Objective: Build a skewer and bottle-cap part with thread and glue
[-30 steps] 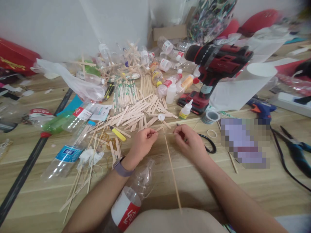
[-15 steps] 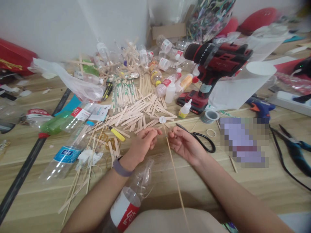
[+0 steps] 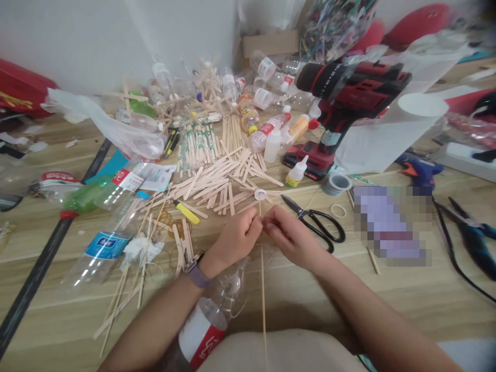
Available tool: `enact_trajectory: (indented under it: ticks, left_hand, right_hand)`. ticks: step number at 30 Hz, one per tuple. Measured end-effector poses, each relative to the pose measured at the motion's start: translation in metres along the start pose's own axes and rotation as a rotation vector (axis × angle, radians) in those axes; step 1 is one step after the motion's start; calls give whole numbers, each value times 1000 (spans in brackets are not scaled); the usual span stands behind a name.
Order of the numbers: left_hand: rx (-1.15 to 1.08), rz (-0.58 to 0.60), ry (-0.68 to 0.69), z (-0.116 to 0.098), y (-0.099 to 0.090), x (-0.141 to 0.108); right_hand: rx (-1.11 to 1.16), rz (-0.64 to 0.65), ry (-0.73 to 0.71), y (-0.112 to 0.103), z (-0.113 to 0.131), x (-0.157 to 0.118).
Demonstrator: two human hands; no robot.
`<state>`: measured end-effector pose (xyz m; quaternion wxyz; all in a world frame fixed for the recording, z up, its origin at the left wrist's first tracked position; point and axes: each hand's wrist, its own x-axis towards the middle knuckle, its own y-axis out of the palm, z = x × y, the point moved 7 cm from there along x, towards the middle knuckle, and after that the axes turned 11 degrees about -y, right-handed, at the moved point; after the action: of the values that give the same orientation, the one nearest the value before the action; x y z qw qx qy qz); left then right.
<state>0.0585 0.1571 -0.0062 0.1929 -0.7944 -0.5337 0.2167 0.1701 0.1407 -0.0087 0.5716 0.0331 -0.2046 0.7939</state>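
A long thin bamboo stick (image 3: 264, 289) runs from my body up between my hands, with a round white plastic cap (image 3: 260, 194) at its far end. My left hand (image 3: 242, 231) is closed right beside the stick, just below the cap. My right hand (image 3: 287, 233) is curled closed on the other side, its fingertips close to the left ones at the stick. Whatever the fingers pinch is too small or hidden to make out. Under my left forearm lies a cut clear plastic bottle (image 3: 205, 330) with a red and white label.
Black-handled scissors (image 3: 315, 222) lie right of my hands. Behind them stand a small glue bottle (image 3: 296, 173), a tape roll (image 3: 337, 184) and a red cordless drill (image 3: 349, 98). Loose craft sticks (image 3: 209, 181) cover the middle. Pliers (image 3: 470, 227) lie far right, a blue-labelled bottle (image 3: 106, 245) left.
My hands have come together at the stick, and the right fingers have curled in. The stick's near end has swung left, so it stands more upright in view.
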Motion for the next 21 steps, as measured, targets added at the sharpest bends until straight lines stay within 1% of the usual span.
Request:
enact_trajectory:
  ticks: [5, 10, 13, 16, 21]
  left_hand:
    - [16, -12, -17, 2, 2, -1]
    - [-21, -12, -51, 6, 2, 2]
    - [-87, -3, -87, 10, 1, 3]
    - [-198, 21, -144, 16, 2, 4]
    - [-411, 38, -272, 27, 5, 4]
  right_hand:
    - [-78, 28, -20, 3, 4, 0]
    - [-46, 12, 11, 4, -2, -1]
    - [24, -29, 60, 3, -13, -1]
    - [146, -52, 116, 3, -24, -2]
    - [383, -100, 193, 4, -29, -2]
